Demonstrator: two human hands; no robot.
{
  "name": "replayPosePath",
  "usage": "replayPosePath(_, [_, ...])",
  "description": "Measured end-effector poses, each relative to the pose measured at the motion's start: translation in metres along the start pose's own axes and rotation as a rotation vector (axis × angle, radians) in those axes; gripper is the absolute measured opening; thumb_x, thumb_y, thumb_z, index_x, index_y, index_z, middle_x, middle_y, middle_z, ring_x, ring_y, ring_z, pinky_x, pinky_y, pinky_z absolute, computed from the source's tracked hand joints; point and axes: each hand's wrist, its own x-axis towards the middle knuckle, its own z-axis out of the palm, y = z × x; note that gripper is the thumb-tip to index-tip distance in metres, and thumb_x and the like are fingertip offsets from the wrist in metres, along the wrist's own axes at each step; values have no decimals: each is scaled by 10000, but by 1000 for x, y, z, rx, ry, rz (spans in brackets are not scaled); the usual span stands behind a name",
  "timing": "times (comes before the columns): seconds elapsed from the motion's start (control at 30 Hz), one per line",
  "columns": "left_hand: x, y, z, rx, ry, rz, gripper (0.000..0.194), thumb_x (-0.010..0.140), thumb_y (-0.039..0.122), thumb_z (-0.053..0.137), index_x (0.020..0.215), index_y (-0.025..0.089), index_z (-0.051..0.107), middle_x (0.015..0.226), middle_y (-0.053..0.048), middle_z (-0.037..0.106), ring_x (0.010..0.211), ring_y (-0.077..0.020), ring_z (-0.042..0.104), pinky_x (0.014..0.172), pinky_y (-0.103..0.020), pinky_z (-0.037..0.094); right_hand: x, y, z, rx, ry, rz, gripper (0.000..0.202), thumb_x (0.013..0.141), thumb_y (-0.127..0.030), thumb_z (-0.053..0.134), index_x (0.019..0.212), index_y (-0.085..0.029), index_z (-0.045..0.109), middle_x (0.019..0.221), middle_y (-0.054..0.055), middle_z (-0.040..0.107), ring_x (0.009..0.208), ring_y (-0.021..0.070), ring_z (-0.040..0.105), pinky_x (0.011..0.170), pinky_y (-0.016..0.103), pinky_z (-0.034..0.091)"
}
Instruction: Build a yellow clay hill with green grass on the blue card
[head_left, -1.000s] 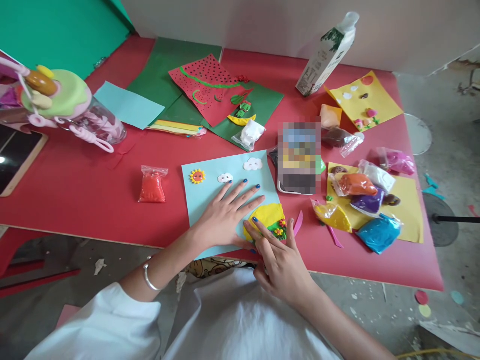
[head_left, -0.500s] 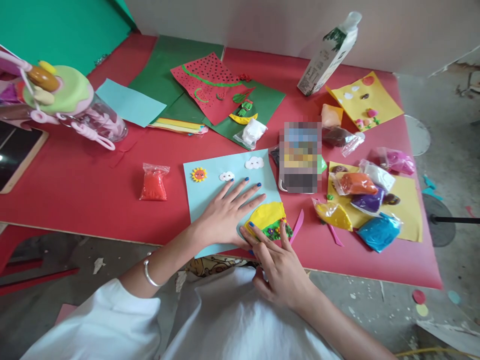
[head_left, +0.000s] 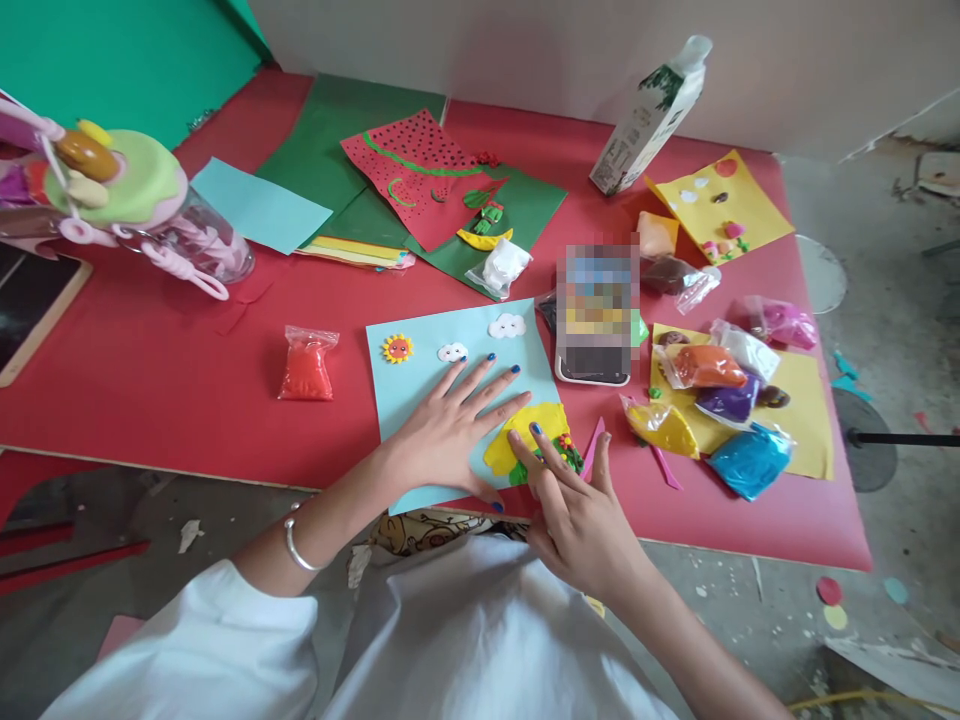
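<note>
The light blue paper sheet (head_left: 397,400) lies flat on the red counter (head_left: 187,380), near its front edge. On its lower right corner there is a yellow clay patch (head_left: 499,452), with green clay (head_left: 517,474) and small red and yellow clay flowers (head_left: 565,440) along its lower side.

The left grip (head_left: 448,430) is open and empty, with the palm down and the fingers spread over the middle of the sheet, directly to the left of the patch. The right grip (head_left: 570,505) is also open and holds nothing; two of its fingers reach over the patch from the front right. I cannot tell how firmly they touch it.

Above the left grip, the sheet carries an orange and yellow clay sun (head_left: 397,348) and two white clay clouds. A pink plastic knife (head_left: 593,450) lies just beside the sheet on the right, partly behind the right grip. Farther right, a yellow paper sheet (head_left: 810,400) bears several clear bags of coloured clay, among them an orange one (head_left: 709,367). A clear bag of red clay (head_left: 307,365) lies apart, to the left.
</note>
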Motion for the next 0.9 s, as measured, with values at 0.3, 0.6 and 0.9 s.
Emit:
replayPosePath(0.3, [-1, 0, 1, 35, -14, 12, 1136, 682, 821, 586, 1564, 239, 169, 1646, -85, 136, 1507, -379, 95, 1211, -547, 71, -2, -8, -6, 26, -95, -125, 253, 732, -119, 412, 945, -200, 523, 1426, 147, 535, 1364, 242, 471, 1140, 533, -251])
replayPosePath(0.6, [-1, -1, 0, 44, -18, 25, 1249, 602, 884, 582, 1568, 225, 144, 1646, -108, 117, 1505, -390, 92, 1209, -560, 61, -4, -15, -6, 100, -116, -146, 345, 710, -122, 423, 1038, -196, 500, 1375, 147, 590, 1374, 230, 461, 1162, 510, -225])
replayPosePath(0.9, [-5, -6, 6, 29, 74, 30, 835, 948, 683, 238, 1561, 121, 158, 1627, -143, 166, 1514, -282, 142, 1237, -446, 115, 3, -5, 2, 110, 87, -54, 327, 706, -67, 392, 1000, -201, 445, 1360, 139, 604, 1410, 283, 403, 1173, 605, -126])
